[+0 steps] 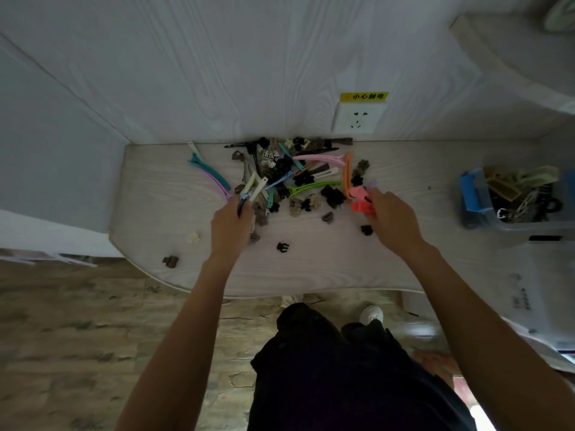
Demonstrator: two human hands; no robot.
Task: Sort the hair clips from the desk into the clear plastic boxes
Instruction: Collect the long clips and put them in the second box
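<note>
A heap of hair clips [292, 172] in many colours lies on the white desk [311, 262] against the back wall. My left hand [230, 225] grips a bundle of long clips [249, 189], white and blue ones, at the heap's left side. My right hand [393, 219] holds a pink and red clip [361, 202] at the heap's right edge. A clear plastic box [510, 200] with a blue insert stands at the right end of the desk and holds several clips.
Loose small claw clips lie in front of the heap: a black one [282, 246], a brown one [170, 261], a cream one [193, 237]. A wall socket [357, 118] sits above the heap. Another clear container [535, 275] stands at the near right.
</note>
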